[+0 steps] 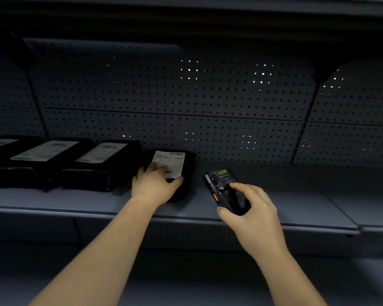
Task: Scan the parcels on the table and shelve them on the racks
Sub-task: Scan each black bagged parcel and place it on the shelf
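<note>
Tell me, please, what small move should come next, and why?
Probably lift the left hand off the black soft parcel with the white label: it already lies flat on the grey metal shelf, beside other black parcels, and the right hand holds the black handheld scanner.

The shelf (296,208) looks like smooth painted metal in a matt grey-blue, and the back panel (164,96) is the same matt sheet punched with small holes. The parcels (106,171) are wrapped in soft, wrinkled black film with little shine, each with a matt white paper label (171,161). The scanner (221,186) is hard black plastic with a faint gloss.
</note>
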Tool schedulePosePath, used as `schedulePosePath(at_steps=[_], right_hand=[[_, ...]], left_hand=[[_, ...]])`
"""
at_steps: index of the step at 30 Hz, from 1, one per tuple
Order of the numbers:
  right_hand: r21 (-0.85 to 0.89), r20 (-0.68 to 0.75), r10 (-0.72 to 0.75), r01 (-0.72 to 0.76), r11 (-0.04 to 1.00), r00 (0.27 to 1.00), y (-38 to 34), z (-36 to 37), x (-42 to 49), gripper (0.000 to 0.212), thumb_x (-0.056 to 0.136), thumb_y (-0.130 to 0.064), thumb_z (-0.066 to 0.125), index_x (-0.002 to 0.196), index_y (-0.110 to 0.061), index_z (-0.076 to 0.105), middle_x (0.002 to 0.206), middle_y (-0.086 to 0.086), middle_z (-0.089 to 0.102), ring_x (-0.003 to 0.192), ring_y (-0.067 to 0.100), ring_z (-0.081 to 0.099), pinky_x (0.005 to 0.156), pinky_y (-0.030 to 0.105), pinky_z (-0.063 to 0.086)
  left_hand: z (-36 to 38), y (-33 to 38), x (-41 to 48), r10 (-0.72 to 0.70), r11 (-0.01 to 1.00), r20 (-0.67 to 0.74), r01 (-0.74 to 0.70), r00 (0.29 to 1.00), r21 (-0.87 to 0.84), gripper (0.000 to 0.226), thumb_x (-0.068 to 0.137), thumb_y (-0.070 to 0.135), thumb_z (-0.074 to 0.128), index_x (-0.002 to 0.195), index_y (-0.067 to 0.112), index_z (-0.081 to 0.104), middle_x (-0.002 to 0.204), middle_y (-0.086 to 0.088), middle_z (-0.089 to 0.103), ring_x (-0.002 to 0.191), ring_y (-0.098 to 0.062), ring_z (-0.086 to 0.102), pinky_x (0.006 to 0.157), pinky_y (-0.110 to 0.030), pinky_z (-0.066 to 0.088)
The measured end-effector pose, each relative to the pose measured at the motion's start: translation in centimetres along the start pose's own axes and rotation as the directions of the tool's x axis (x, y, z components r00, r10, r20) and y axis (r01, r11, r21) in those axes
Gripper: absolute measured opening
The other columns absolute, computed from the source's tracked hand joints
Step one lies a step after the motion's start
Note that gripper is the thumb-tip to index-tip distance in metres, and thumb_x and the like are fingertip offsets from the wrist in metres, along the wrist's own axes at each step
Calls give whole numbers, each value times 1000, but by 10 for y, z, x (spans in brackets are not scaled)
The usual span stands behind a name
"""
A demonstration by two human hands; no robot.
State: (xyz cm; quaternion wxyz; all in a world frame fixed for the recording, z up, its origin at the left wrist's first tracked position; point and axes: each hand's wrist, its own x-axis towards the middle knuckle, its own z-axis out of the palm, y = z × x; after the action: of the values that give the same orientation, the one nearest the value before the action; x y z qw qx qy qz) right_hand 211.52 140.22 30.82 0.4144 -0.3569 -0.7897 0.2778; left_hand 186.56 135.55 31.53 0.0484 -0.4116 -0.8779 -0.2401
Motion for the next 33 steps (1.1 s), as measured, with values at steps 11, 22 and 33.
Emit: schedulePosePath(at_steps=[11,22,33], right_hand=[[113,106,-117,105,988,987,-91,61,-79,52,71,-34,80,118,-44,59,122,-18,50,101,-7,45,85,13,34],[238,355,-251,173,956,901,-260,272,-249,57,70,-34,81,123,-39,61,125,-17,48,107,-6,45,86,5,31],[435,566,-478,249,865,672,-438,550,-342,57,66,-34,82,120,-34,64,120,-12,52,105,2,52,91,20,40]], left_hand=[[-92,-118,-157,196,945,-295,-260,935,-196,55,92,54,57,140,27,51,145,12,43,138,-6,30,115,-38,31],[-193,-395,-311,76,990,-362,-113,929,-82,57,88,58,51,132,22,57,135,9,52,129,-11,42,108,-39,39],[-279,-688,-411,-323,942,-449,328,833,-69,53,87,54,56,125,18,61,129,6,55,122,-13,47,106,-27,34]])
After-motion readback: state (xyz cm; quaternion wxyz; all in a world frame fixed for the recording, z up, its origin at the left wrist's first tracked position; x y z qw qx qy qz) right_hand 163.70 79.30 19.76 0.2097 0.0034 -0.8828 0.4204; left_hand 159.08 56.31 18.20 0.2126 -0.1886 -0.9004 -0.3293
